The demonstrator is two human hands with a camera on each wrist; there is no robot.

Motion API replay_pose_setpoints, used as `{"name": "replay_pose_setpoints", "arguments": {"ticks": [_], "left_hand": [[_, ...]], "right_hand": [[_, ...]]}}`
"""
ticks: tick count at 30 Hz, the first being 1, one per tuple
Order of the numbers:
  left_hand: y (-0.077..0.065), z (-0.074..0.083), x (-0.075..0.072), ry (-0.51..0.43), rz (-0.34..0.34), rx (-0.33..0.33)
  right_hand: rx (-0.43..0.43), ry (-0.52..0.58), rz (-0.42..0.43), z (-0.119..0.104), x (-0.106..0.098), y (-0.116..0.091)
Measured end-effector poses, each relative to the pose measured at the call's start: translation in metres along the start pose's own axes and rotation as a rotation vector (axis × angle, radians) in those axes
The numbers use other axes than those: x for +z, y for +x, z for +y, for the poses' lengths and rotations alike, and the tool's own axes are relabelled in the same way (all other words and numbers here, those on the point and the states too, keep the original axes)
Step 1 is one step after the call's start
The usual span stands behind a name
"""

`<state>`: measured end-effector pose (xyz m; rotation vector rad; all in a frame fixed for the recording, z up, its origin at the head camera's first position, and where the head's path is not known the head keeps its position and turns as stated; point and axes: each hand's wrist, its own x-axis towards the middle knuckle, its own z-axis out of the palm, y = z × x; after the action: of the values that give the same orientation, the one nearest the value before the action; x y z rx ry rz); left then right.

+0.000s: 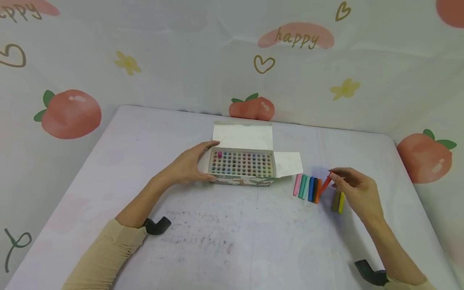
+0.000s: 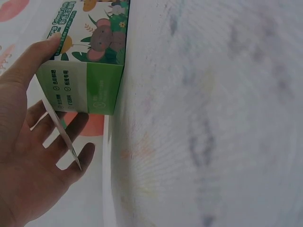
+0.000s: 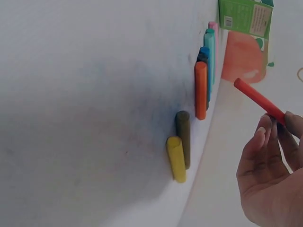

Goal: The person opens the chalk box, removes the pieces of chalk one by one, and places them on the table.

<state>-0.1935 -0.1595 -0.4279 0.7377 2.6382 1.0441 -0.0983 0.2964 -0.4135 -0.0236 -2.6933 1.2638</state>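
My right hand (image 1: 357, 191) pinches a red chalk stick (image 3: 258, 99) by one end, tilted and above the table. Beneath and left of it lies a row of chalk sticks, from pink (image 1: 297, 184) through green and blue to orange (image 3: 201, 90). A brown chalk (image 3: 183, 137) and a yellow chalk (image 3: 176, 158) lie together under the right hand. My left hand (image 1: 186, 163) grips the left end of the chalk box (image 1: 239, 180), thumb at the front and fingers behind. Many round holes show inside the box, with one magenta chalk (image 1: 219, 154) standing in the back left.
The box's lid (image 1: 243, 135) stands raised at the back, and a side flap (image 1: 288, 163) sticks out to the right. Dark smudges mark the white table (image 1: 253, 241). A fruit-patterned cloth (image 1: 188, 60) hangs behind the table.
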Motion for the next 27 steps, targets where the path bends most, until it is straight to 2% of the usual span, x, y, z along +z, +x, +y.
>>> {"name": "replay_pose_setpoints", "arguments": {"ticks": [11,19,24,27], "left_hand": [[0.0,-0.001,0.0,-0.001,-0.003,0.014],[0.0,-0.002,0.0,-0.003,-0.003,0.011],[0.0,-0.002,0.0,-0.004,-0.003,0.013],[0.0,-0.002,0.0,-0.002,-0.004,0.011]], "right_hand": [[0.056,-0.061,0.001,0.013,-0.003,-0.003],[0.125,-0.112,-0.049,0.021,-0.003,-0.004],[0.125,-0.143,-0.07,0.026,-0.002,-0.003],[0.121,-0.163,-0.054,0.027,-0.001,-0.002]]}}
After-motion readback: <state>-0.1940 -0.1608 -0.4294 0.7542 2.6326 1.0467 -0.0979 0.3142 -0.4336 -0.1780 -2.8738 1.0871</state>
